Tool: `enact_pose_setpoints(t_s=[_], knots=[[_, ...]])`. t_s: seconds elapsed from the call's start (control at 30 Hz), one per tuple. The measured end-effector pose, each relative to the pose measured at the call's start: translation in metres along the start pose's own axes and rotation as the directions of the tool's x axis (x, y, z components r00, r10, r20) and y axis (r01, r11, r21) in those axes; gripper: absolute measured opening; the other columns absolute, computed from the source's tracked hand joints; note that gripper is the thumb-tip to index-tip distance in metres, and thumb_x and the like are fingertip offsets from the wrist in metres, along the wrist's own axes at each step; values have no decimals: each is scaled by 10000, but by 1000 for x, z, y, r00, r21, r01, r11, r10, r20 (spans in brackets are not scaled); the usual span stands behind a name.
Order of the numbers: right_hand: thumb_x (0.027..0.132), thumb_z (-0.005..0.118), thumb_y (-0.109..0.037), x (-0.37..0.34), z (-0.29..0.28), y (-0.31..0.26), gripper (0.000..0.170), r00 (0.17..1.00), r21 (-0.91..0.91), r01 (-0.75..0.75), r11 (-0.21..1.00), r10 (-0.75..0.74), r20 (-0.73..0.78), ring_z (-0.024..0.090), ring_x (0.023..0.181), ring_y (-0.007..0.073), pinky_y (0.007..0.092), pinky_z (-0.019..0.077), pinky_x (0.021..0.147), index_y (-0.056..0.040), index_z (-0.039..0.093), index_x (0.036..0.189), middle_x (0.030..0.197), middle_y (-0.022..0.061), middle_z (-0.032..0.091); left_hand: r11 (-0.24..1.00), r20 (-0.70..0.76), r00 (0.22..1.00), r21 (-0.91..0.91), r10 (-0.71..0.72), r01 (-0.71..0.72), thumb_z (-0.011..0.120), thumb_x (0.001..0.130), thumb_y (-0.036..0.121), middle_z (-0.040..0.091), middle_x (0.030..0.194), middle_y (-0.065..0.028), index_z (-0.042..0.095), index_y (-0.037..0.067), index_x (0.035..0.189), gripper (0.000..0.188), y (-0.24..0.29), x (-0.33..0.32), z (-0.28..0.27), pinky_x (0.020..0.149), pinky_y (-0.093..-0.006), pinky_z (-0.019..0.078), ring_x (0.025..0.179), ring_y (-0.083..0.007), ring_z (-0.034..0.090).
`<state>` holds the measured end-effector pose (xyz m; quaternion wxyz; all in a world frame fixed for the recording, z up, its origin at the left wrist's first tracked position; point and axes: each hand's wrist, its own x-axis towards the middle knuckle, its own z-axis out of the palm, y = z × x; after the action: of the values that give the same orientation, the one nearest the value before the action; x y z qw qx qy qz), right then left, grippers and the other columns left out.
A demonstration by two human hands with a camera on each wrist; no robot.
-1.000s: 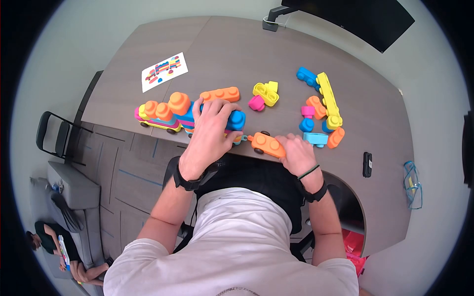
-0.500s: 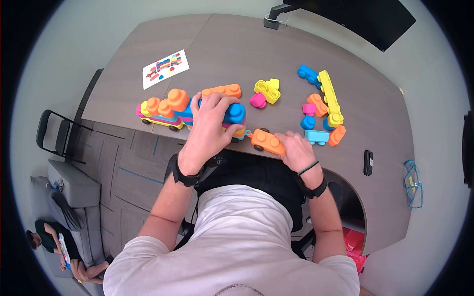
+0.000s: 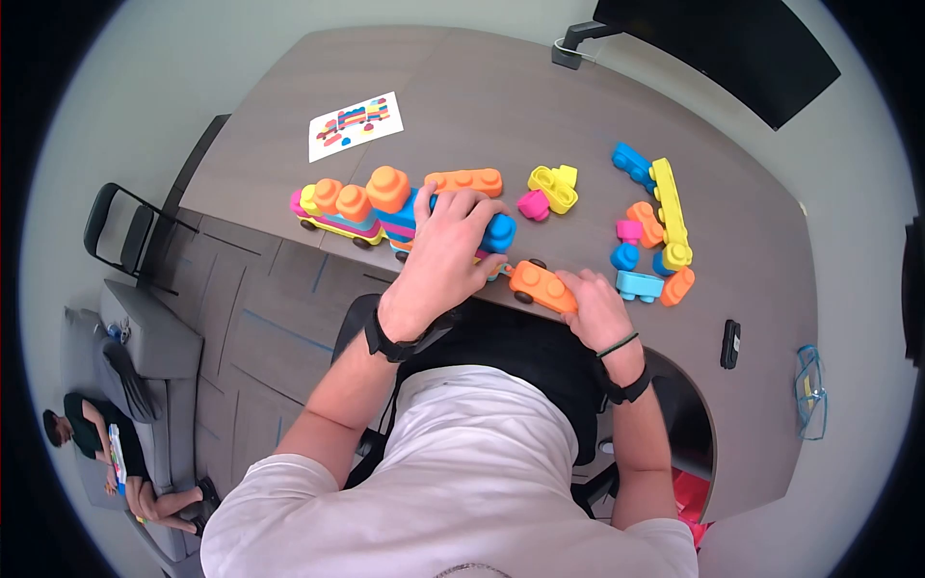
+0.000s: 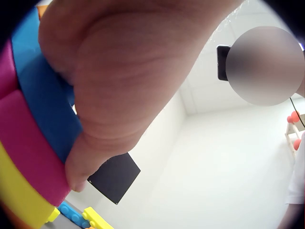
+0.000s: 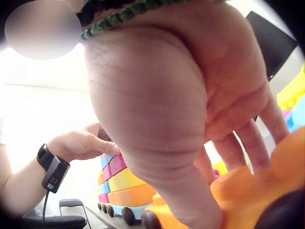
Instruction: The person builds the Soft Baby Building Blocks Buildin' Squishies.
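Clock positions refer to the head view, centred on the orange wagon (image 3: 542,286), with 12 o'clock pointing away from the person. The wagon is at the near edge of the table (image 3: 462,106).

The right hand (image 3: 597,313) pinches the wagon's 4 o'clock end, thumb on the near side and fingers on the far side. The left hand (image 3: 441,260) straddles the block stack (image 3: 501,233), which extends toward 10 o'clock: fingers curl over the far side, and the thumb presses a pink block (image 4: 35,148) on the near side. A small link (image 3: 505,270) lies between stack and wagon; whether it is fully engaged cannot be determined.

Surrounding parts: orange bar (image 3: 465,182) at 11 o'clock, yellow blocks (image 3: 554,188) at 12, yellow bar (image 3: 672,207) at 2, light blue block (image 3: 640,286) at 3.

Possible faults:
- Wagon drop: a pull toward 6 o'clock could run the near wheel (image 3: 523,297) over the edge.
- Stack separation: uneven thumb pressure, or lifting by the upper blocks only, could part the layers.
- Link release: twisting the wagon while the stack is held could unseat the link.
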<state>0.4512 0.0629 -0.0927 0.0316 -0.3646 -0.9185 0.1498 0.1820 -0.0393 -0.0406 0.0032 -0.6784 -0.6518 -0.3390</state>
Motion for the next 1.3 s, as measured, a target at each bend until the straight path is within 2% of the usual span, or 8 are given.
enact_pose_setpoints(t_s=[0.3,0.37,0.6,0.67,0.87,1.2,1.27,1.3], knots=[[803,834,55,3,8,0,698,999,80,33,996,-30,-36,670,1183,469,514,583,1053,-49,681,1475,1263,234,718,999,0,1000,32,-8,8,943,828,190,653,1245,-87,692,159,1315,549,-8,2,-1,1310,-629,251,1299,-347,617],[793,893,23,4,9,0,740,1000,84,9,996,-7,-23,664,1217,462,521,569,1074,-66,684,1497,1284,218,715,999,-2,1000,35,-8,8,943,826,189,653,1245,-88,693,159,1312,547,-8,2,-2,1308,-629,253,1296,-347,617],[803,886,13,4,10,-2,736,999,93,12,996,-9,-33,657,1217,462,522,563,1070,-75,677,1503,1272,212,711,998,8,1000,57,-24,24,944,816,192,656,1247,-88,697,149,1298,543,-9,2,-5,1304,-622,263,1296,-340,612],[813,850,33,5,9,-4,710,998,96,40,995,-34,-58,653,1224,438,511,581,1053,-74,678,1494,1242,192,704,998,-1,1000,63,-19,19,941,813,186,655,1248,-88,696,146,1293,540,-11,1,-6,1306,-620,262,1297,-338,611],[841,857,-4,12,18,-2,689,990,89,109,990,-101,-95,649,1222,402,489,565,1066,-94,680,1501,1255,162,698,996,15,999,86,-34,33,920,803,176,655,1245,-92,689,127,1287,538,-15,-1,-13,1314,-613,254,1307,-339,609],[840,868,-2,14,23,4,739,990,90,116,989,-107,-93,625,1221,407,486,538,1090,-84,646,1541,1283,165,685,987,-33,998,152,-54,58,917,774,167,669,1240,-90,710,106,1257,529,-11,0,-10,1308,-606,272,1255,-333,629],[877,894,-120,15,18,8,706,982,81,171,982,-164,-95,651,1209,400,484,549,1083,-77,644,1536,1273,169,683,988,-56,997,142,-46,53,915,770,162,668,1232,-88,711,108,1254,528,-11,0,-7,1309,-607,273,1251,-333,629],[877,894,-120,18,14,13,706,981,73,181,981,-175,-85,651,1209,400,484,549,1083,-77,644,1536,1273,169,683,989,-79,996,138,-35,46,912,766,157,666,1223,-86,713,109,1252,527,-12,-1,-7,1309,-608,274,1246,-334,628]])
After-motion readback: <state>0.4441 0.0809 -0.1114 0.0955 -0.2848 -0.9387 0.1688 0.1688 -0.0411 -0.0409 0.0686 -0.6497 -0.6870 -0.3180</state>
